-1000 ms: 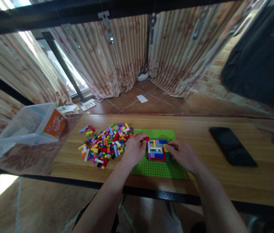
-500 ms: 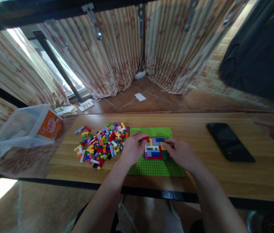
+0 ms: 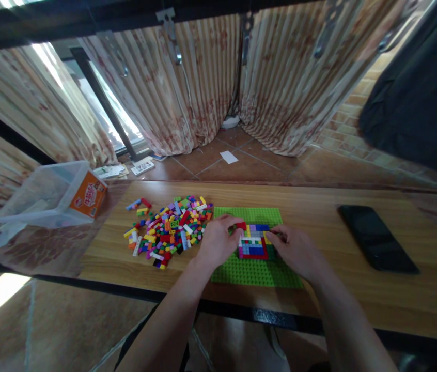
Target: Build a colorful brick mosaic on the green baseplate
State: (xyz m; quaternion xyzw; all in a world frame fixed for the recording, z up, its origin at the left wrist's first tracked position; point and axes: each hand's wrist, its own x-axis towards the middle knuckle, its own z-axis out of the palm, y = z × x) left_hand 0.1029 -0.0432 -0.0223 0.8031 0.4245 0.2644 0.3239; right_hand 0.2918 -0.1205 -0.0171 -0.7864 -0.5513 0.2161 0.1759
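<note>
A green studded baseplate (image 3: 249,274) lies on the table, bearing a flat build of colored toy bricks (image 3: 255,250) in blue, red, white, yellow and other colors. At the build's far left corner, my left hand (image 3: 220,240) is closed with thumb and fingertips on a red toy brick (image 3: 241,226). Whether that brick is pressed onto the others I cannot tell. My right hand (image 3: 296,250) has its fingers closed at the build's right far corner, touching its edge; the curled fingers partly hide what they grip.
Left of the baseplate spreads a heap of loose toy bricks (image 3: 172,225). A black phone (image 3: 377,237) lies on the right of the wooden table (image 3: 319,206). Beyond the table's left end stands a clear plastic bin (image 3: 53,191) with an orange label. Curtains (image 3: 199,93) hang behind.
The whole view has shifted slightly, so the table things appear a little farther right and lower. Both hands keep their places at the brick build, with the red brick still in the left fingers.
</note>
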